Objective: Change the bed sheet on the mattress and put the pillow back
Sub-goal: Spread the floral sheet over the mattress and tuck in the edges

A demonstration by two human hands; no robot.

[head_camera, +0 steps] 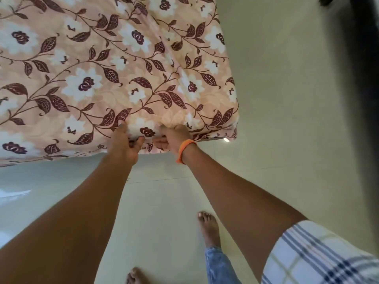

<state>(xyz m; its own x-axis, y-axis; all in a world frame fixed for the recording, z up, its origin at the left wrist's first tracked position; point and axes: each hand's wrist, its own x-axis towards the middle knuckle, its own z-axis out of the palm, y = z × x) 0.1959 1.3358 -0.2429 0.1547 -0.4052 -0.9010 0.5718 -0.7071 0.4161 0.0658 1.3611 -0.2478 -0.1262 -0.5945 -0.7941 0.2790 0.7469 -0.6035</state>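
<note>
A peach bed sheet [106, 64] printed with white flowers and dark maroon leaves covers the mattress and fills the upper left of the view. Its near edge hangs down over the mattress side. My left hand [125, 144] grips that hanging edge, thumb on top and fingers curled under. My right hand [174, 138], with an orange band on the wrist, holds the same edge just to the right. The mattress corner [229, 128] lies right of my hands. No pillow is in view.
Pale glossy floor tiles [276, 119] spread below and to the right of the bed. My bare feet [209, 228] stand close to the bed's edge. A dark piece of furniture [363, 58] runs along the right border.
</note>
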